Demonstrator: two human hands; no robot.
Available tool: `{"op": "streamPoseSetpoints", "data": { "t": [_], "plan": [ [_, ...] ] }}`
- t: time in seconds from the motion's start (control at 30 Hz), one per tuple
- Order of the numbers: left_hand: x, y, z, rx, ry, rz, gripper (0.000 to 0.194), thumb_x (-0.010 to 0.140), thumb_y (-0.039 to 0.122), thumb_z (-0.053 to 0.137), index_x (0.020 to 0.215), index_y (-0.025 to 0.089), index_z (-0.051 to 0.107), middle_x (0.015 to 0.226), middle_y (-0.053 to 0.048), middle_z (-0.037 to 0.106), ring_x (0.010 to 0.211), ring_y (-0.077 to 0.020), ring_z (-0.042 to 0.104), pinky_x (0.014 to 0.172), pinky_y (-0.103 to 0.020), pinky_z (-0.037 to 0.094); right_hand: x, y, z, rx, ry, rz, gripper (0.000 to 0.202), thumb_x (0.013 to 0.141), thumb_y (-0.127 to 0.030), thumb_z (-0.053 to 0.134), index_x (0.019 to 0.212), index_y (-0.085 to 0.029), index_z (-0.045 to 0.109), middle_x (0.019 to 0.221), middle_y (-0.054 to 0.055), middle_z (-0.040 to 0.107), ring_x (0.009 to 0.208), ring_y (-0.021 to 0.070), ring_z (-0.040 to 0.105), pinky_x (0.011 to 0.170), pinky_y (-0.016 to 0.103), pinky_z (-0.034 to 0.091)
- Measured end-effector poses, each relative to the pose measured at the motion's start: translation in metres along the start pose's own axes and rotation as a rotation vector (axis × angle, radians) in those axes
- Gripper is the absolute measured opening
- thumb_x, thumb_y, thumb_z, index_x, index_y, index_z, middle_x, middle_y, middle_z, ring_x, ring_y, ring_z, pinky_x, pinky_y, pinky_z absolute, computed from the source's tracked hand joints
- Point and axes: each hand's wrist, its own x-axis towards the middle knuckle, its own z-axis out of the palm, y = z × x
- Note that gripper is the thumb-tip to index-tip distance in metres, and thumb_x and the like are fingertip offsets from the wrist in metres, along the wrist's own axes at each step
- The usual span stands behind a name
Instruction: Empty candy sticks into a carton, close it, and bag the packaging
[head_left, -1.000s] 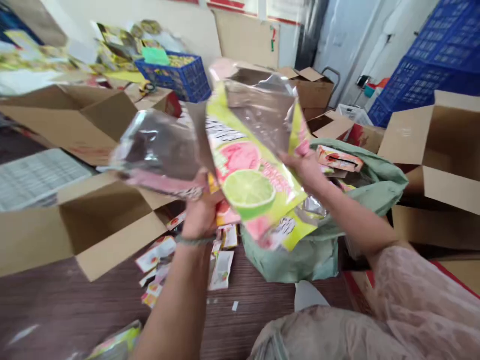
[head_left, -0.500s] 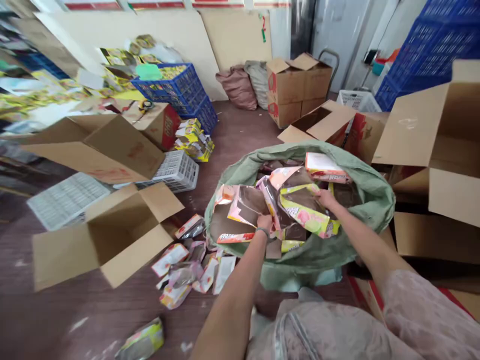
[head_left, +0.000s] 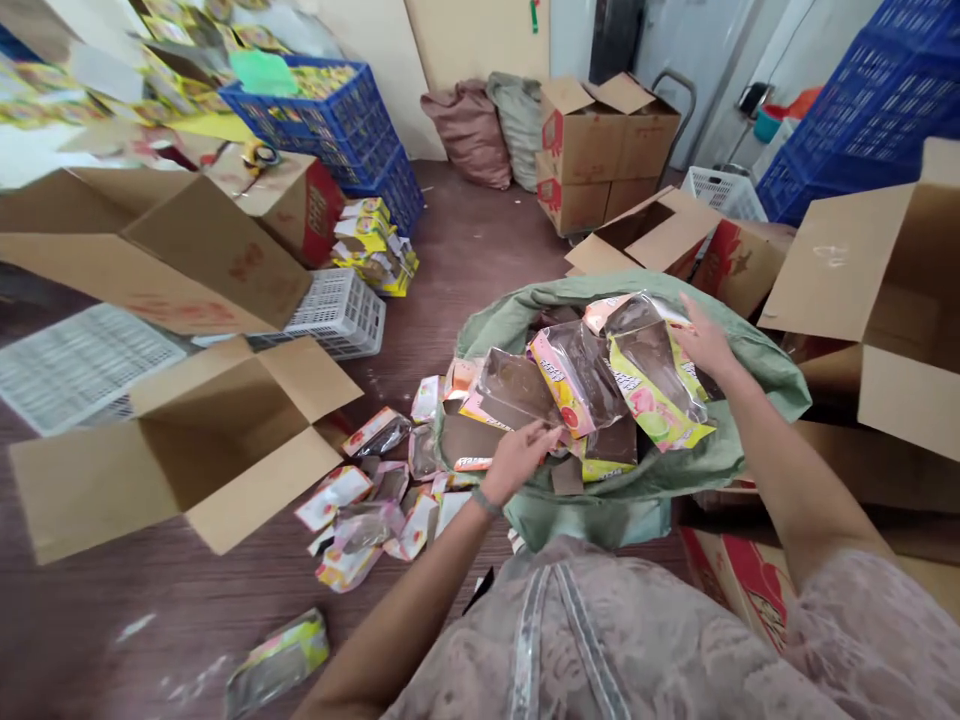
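Note:
A wide green woven sack (head_left: pixel 772 375) stands in front of me with its mouth rolled back, heaped with printed packages with clear windows. My left hand (head_left: pixel 517 460) is at the sack's near left side, fingers drawn together by the lower corner of a pink package (head_left: pixel 574 375); what they pinch, if anything, is hidden. On the right, my right hand (head_left: pixel 705 340) is open, fingers apart, beside the upper end of a yellow-green package (head_left: pixel 656 385). A tan cardboard-like flap (head_left: pixel 568 477) shows at the sack's near edge.
Several loose packages (head_left: pixel 367 525) lie on the floor left of the sack, another (head_left: pixel 281 660) nearer me. Open cartons stand left (head_left: pixel 247 430) and right (head_left: pixel 825 250). Blue crates (head_left: pixel 375 130) and stacked boxes (head_left: pixel 600 150) are farther back.
Both hands have drawn away from where they were among the packages, the right one opening and moving up and right. The pink and yellow-green packages now lie more upright, side by side.

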Motion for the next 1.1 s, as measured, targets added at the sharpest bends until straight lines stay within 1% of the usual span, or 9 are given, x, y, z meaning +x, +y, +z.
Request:
{"op": "streamPoseSetpoints", "data": {
  "t": [0.1, 0.17, 0.2, 0.27, 0.37, 0.53, 0.63, 0.9, 1.1],
  "plan": [
    [0.009, -0.001, -0.055, 0.302, 0.221, 0.336, 0.056, 0.085, 0.064, 0.075, 0.124, 0.024, 0.081, 0.146, -0.013, 0.071, 0.141, -0.0373, 0.062, 0.126, -0.052, 0.045, 0.002, -0.031, 0.021, -0.173, -0.046, -0.061, 0.090, 0.099, -0.072, 0.062, 0.172, -0.024, 0.038, 0.179, 0.016, 0.031, 0.164, 0.0478, 0.024, 0.130, 0.074, 0.025],
    [0.040, 0.004, -0.072, 0.589, 0.312, 0.472, 0.085, 0.079, 0.071, 0.084, 0.149, 0.024, 0.069, 0.172, -0.016, 0.046, 0.163, -0.0429, 0.035, 0.136, -0.058, 0.027, 0.009, -0.042, 0.043, -0.289, -0.116, -0.033, 0.099, 0.094, -0.077, 0.067, 0.173, -0.025, 0.037, 0.182, 0.017, 0.022, 0.165, 0.0546, 0.012, 0.126, 0.083, 0.017],
    [0.061, 0.008, -0.070, 0.702, 0.265, 0.468, 0.097, 0.076, 0.073, 0.086, 0.157, 0.025, 0.062, 0.178, -0.016, 0.035, 0.167, -0.0463, 0.024, 0.136, -0.062, 0.022, 0.014, -0.044, 0.055, -0.325, -0.171, 0.002, 0.099, 0.094, -0.079, 0.067, 0.173, -0.026, 0.039, 0.183, 0.016, 0.020, 0.164, 0.0564, 0.010, 0.125, 0.085, 0.015],
    [0.104, 0.016, -0.048, 0.837, 0.067, 0.392, 0.106, 0.079, 0.076, 0.083, 0.169, 0.031, 0.048, 0.183, -0.015, 0.024, 0.167, -0.0504, 0.019, 0.133, -0.067, 0.023, 0.020, -0.040, 0.079, -0.365, -0.314, 0.088, 0.093, 0.093, -0.081, 0.066, 0.169, -0.030, 0.047, 0.183, 0.013, 0.022, 0.162, 0.0569, 0.012, 0.125, 0.085, 0.016],
    [0.148, 0.017, 0.012, 0.875, -0.195, 0.256, 0.109, 0.085, 0.086, 0.069, 0.175, 0.037, 0.032, 0.184, -0.018, 0.018, 0.163, -0.0515, 0.030, 0.128, -0.070, 0.031, 0.008, -0.017, 0.113, -0.417, -0.459, 0.136, 0.081, 0.094, -0.082, 0.062, 0.161, -0.036, 0.058, 0.180, 0.007, 0.033, 0.161, 0.0542, 0.017, 0.123, 0.083, 0.027],
    [0.154, -0.017, 0.089, 0.872, -0.382, 0.134, 0.106, 0.086, 0.093, 0.057, 0.175, 0.043, 0.029, 0.184, -0.020, 0.017, 0.157, -0.0536, 0.040, 0.122, -0.085, 0.023, -0.050, 0.035, 0.152, -0.517, -0.406, 0.129, 0.073, 0.102, -0.074, 0.053, 0.161, -0.032, 0.056, 0.175, 0.011, 0.041, 0.156, 0.0483, 0.029, 0.121, 0.077, 0.031],
    [0.156, -0.039, 0.110, 0.907, -0.366, 0.076, 0.100, 0.090, 0.089, 0.055, 0.175, 0.042, 0.028, 0.182, -0.022, 0.022, 0.153, -0.0513, 0.046, 0.122, -0.084, 0.022, -0.066, 0.058, 0.172, -0.511, -0.411, 0.176, 0.075, 0.104, -0.075, 0.048, 0.164, -0.031, 0.053, 0.176, 0.011, 0.038, 0.158, 0.0470, 0.027, 0.124, 0.074, 0.028],
    [0.193, -0.084, 0.181, 0.980, -0.310, -0.030, 0.094, 0.093, 0.080, 0.063, 0.173, 0.041, 0.035, 0.181, -0.022, 0.023, 0.145, -0.0492, 0.054, 0.125, -0.082, 0.018, -0.055, 0.123, 0.235, -0.480, -0.416, 0.231, 0.072, 0.105, -0.070, 0.050, 0.164, -0.030, 0.052, 0.176, 0.012, 0.038, 0.156, 0.0491, 0.028, 0.124, 0.074, 0.025],
    [0.209, -0.095, 0.217, 0.977, -0.245, -0.002, 0.092, 0.091, 0.074, 0.073, 0.171, 0.044, 0.039, 0.183, -0.017, 0.021, 0.144, -0.0516, 0.052, 0.127, -0.083, 0.012, -0.034, 0.159, 0.250, -0.455, -0.412, 0.281, 0.071, 0.106, -0.062, 0.054, 0.166, -0.024, 0.050, 0.175, 0.020, 0.036, 0.144, 0.0499, 0.039, 0.116, 0.077, 0.030]
  ]
}}
